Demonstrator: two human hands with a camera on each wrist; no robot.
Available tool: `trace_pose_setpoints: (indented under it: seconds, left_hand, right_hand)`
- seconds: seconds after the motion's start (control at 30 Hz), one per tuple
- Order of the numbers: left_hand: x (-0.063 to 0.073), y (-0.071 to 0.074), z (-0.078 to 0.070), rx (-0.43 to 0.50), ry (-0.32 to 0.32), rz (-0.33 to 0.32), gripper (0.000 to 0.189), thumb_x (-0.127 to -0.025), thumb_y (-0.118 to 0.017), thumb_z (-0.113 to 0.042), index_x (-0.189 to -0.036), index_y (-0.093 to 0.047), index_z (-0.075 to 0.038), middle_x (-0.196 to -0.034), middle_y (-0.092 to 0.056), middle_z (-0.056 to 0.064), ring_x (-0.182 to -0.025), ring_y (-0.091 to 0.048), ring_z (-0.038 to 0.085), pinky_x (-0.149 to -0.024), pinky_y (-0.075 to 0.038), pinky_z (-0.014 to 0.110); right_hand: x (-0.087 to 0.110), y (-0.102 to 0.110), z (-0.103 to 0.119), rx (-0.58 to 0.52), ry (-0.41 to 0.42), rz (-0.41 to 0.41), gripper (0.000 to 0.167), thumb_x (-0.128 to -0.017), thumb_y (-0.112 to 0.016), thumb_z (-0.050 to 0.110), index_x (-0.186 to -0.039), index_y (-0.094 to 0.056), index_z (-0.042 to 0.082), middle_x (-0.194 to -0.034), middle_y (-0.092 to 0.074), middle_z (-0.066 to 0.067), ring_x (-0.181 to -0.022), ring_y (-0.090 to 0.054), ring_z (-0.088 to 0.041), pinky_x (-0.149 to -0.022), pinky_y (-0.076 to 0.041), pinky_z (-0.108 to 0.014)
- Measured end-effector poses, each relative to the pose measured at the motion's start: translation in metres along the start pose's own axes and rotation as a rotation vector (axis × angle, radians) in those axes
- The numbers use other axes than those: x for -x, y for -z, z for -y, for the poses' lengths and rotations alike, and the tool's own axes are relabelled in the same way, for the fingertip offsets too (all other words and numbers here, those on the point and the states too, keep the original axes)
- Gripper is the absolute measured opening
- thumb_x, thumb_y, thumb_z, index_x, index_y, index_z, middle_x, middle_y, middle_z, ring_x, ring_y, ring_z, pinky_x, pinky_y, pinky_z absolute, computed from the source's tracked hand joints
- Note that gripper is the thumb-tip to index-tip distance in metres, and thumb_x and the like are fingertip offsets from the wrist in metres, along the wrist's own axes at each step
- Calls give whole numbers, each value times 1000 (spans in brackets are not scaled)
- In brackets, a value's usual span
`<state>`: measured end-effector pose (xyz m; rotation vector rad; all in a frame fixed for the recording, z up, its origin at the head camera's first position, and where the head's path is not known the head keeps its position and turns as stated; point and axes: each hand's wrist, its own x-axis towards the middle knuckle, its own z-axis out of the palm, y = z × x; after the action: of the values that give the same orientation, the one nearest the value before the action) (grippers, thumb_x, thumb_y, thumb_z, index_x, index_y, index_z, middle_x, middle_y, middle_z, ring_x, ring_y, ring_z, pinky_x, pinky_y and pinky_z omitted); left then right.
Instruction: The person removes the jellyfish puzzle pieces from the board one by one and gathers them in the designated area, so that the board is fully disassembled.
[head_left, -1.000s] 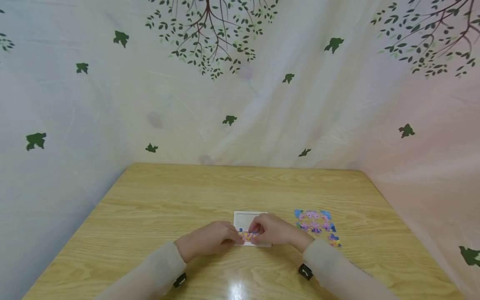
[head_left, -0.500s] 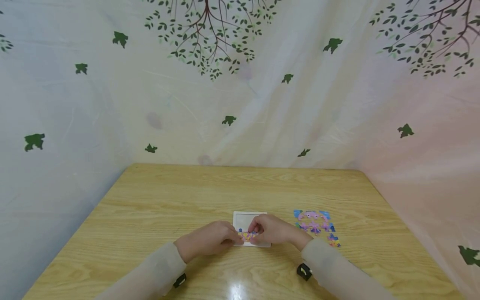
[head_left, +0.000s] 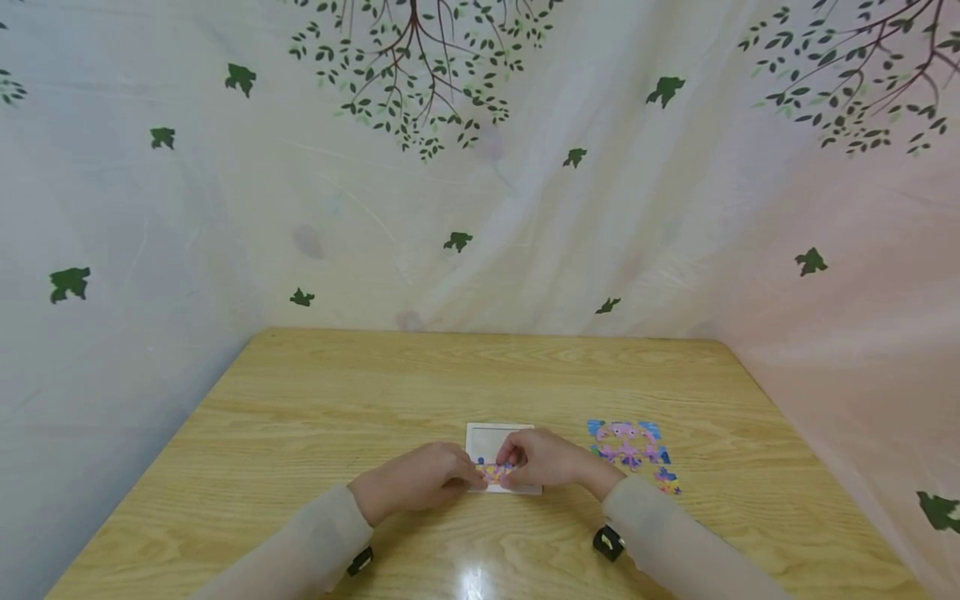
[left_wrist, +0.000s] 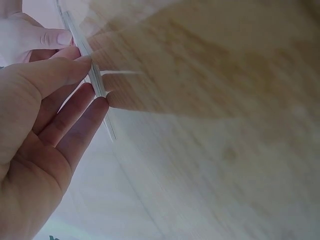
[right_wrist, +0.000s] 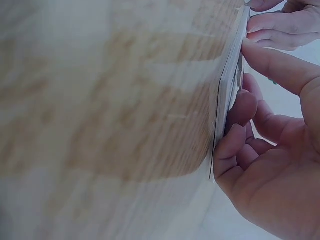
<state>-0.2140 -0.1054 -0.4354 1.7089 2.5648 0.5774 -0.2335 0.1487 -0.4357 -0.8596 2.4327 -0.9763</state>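
Note:
A small white puzzle tray (head_left: 531, 490) lies flat near the middle of the table. Across its lower part runs a strip of joined yellow, pink and blue jigsaw pieces (head_left: 493, 474). My left hand (head_left: 423, 477) pinches the strip's left end, thumb at the near edge and fingers beyond. At the other end my right hand (head_left: 551, 458) grips it between thumb and curled fingers, covering part of the tray. In the left wrist view, fingertips of the left hand (left_wrist: 50, 110) meet the tray's thin edge (left_wrist: 111, 127). The right wrist view shows curled fingers (right_wrist: 232, 145) against the tray side.
Right of the tray lies a larger joined puzzle section (head_left: 628, 442) with a pink cartoon creature on blue. A smaller cluster of pieces (head_left: 667, 481) sits just below it. The wooden table (head_left: 337, 375) meets a leaf-patterned curtain (head_left: 375, 208) at the back and sides.
Both hands keep their places on the strip over the tray. The head view shifts very slightly; nothing else visibly moves.

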Motion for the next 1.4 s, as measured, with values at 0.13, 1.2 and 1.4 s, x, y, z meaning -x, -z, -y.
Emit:
trace_pose_setpoints:
  seconds: [0.13,1.2,1.4]
  left_hand:
    - [0,-1,0,6,8,7,21,-93,-73,5,-109,-81,-5,-103,-79,1,-100,-70,8,-92,-53,17]
    - [0,1,1,19,6,0,20,-94,-72,5,-109,-81,-6,-103,-79,0,-99,-69,7,-90,-54,16]
    - [1,1,0,28,22,3,21,-94,-72,5,-110,-81,-5,-105,-79,1,-101,-70,8,-92,-54,17]
  right_hand:
    - [0,1,1,-3,-26,3,23,-89,-80,11,-108,-70,3,-91,-62,2,-85,-55,-12,-75,-49,-24]
    - [-5,4,1,-55,23,33,13,-93,-76,11,-101,-67,8,-89,-64,4,-82,-58,-10,-73,-49,-23]
    - [-1,11,-7,-90,28,10,13,-97,-73,12,-108,-67,10,-90,-67,4,-84,-60,-11,-75,-50,-26]
